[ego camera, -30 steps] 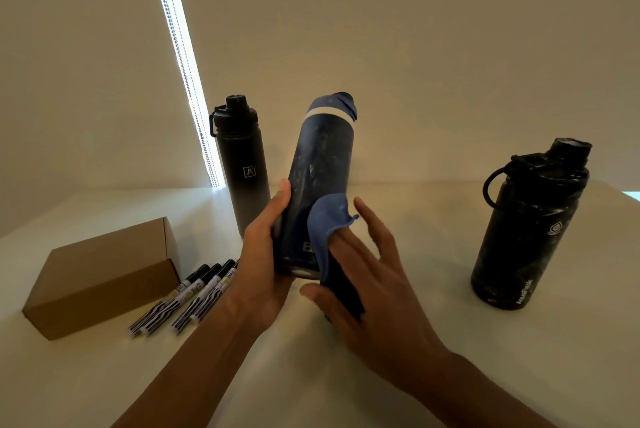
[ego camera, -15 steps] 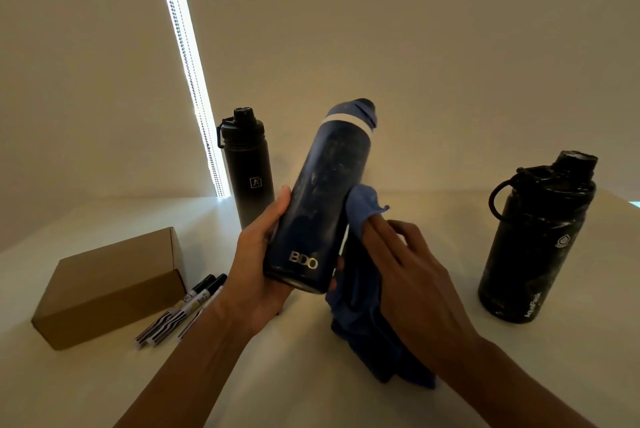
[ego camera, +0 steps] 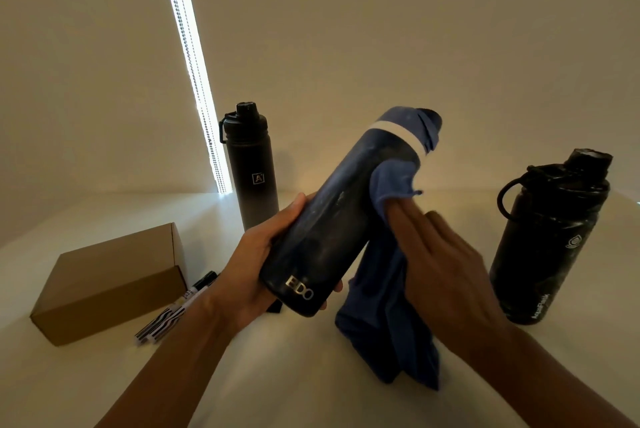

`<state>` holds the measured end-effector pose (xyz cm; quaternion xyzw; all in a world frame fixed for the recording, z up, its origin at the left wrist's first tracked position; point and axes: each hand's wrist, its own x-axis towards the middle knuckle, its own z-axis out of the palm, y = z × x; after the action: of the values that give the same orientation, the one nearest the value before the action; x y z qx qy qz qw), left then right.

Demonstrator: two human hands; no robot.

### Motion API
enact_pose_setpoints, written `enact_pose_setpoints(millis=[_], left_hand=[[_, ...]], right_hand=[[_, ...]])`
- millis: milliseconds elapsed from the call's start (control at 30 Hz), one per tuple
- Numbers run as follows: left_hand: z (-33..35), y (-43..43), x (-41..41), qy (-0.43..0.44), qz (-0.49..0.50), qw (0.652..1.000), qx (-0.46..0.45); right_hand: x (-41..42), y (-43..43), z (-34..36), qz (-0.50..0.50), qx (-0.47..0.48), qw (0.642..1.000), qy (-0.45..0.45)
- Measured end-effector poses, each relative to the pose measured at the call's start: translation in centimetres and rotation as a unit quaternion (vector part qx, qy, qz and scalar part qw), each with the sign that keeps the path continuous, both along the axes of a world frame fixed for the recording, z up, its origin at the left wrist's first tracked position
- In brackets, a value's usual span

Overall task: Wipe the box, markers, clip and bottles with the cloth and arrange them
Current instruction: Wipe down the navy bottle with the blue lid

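Above the table [ego camera: 311, 375]: blue bottle [ego camera: 346, 220], tilted, lifted clear.
Left hand [ego camera: 252, 272]: fingers curled round the bottle's base.
Right hand [ego camera: 443, 265]: flat fingers pressing blue cloth [ego camera: 388, 323] against the bottle's side.
Box [ego camera: 114, 289]: left, markers [ego camera: 173, 313] just beside.

Left hand [ego camera: 256, 265] curled round blue bottle [ego camera: 346, 220] near its base, thumb along its side, right hand [ego camera: 446, 265] flat, fingers [ego camera: 410, 228] straight, pressing cloth [ego camera: 381, 306] against it, forearms bare
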<state>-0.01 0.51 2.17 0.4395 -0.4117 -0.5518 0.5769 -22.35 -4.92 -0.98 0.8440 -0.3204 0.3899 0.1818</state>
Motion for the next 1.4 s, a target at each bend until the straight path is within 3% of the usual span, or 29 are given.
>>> enact_pose_setpoints(millis=[133,267,433,567,667,733,933,1133,1300,1400], left_hand=[[-0.2,0.3,0.1,0.027,-0.081,0.996,0.021],[-0.3,0.2,0.4,0.011,-0.067,0.998,0.018],[-1.3,-0.5,0.3,-0.032,0.148,0.988,-0.031],[-2.4,-1.3,0.9,-0.05,0.178,0.983,0.012],[-1.2,-0.9,1.1,-0.012,0.025,0.996,0.085],[-0.7,-0.5,0.8,0.002,-0.049,0.995,0.082],[-1.3,-0.1,-0.7,-0.012,-0.055,0.997,0.045],[-2.0,-0.8,-0.6,-0.009,-0.004,0.999,0.054],[-2.0,-0.9,-0.6,0.013,0.132,0.991,0.008],[-1.8,-1.0,-0.5,0.026,0.167,0.986,0.015]], right_hand=[[-1.9,-2.4,-0.6,-0.052,0.016,0.997,-0.058],[-0.1,0.1,-1.4,-0.032,0.015,0.999,0.015],[2.2,3.2,-3.4,0.109,0.041,0.984,0.136],[1.9,2.8,-2.8,0.093,0.034,0.979,0.178],[0.8,1.4,-2.0,0.031,0.006,0.99,0.14],[-0.1,0.3,-1.4,-0.017,0.003,0.997,0.08],[-2.9,-2.0,-0.4,-0.086,-0.008,0.996,-0.017],[-0.3,0.1,-1.7,-0.019,0.048,0.998,0.031],[1.4,2.3,-3.7,0.144,0.066,0.983,0.098],[2.6,2.9,-3.4,0.133,0.033,0.975,0.177]])
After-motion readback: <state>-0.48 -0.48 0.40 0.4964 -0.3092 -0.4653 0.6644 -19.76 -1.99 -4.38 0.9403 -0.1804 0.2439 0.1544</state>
